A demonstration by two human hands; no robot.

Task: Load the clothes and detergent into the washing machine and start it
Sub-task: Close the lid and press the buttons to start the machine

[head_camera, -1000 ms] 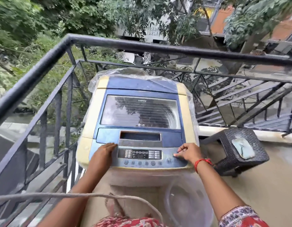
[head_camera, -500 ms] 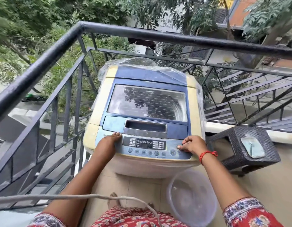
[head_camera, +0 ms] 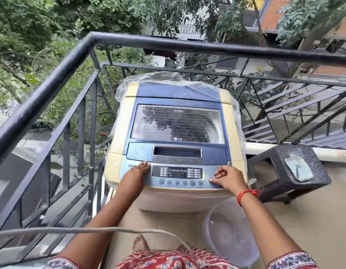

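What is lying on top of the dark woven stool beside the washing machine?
On the dark woven plastic stool lies one flat, pale blue-green folded cloth, near the seat's right side. Whatever lies beneath the cloth is covered, so it cannot be seen.

Layout around the washing machine [head_camera: 176,136]

A stool [head_camera: 288,169] stands right of it, a basin [head_camera: 230,230] on the floor before it, the railing [head_camera: 187,45] behind and left.

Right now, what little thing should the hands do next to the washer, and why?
Probably press down with the right hand, whose fingertip sits at the right end of the button row on the control panel. The lid is already closed and the left hand just rests flat on the panel.
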